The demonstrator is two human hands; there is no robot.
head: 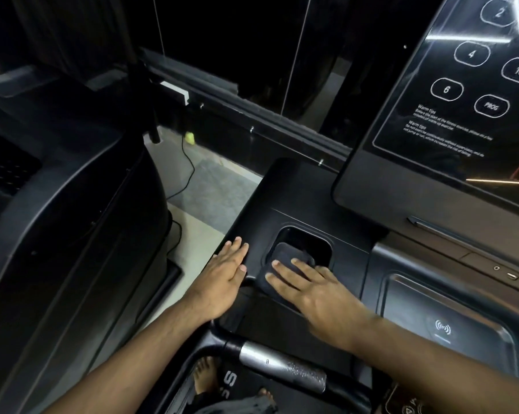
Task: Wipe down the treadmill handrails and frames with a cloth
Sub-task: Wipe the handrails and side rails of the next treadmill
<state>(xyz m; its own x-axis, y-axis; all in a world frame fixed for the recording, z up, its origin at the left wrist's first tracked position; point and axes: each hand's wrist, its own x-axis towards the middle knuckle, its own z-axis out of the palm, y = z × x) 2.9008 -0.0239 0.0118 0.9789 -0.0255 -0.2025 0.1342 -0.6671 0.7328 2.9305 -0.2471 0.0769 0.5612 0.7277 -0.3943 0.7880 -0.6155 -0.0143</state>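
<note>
**Both palms flat on the treadmill console**

Bare foot (206,376) on the belt, nearest. Just beyond, silver-gripped handrail (282,370) crossing under the forearms. Right hand (315,289) spread flat, fingers extended, pressing a dark cloth (282,258) at the near edge of the cup holder (309,245). Left hand (225,271) open, palm down on the console's left frame (261,204), gripping nothing. Farther back, glossy control panel (449,115) with numbered buttons.

Black cloth (285,265) on black console (297,198) — white markings on the panel (449,94), silver grip (282,367).
</note>
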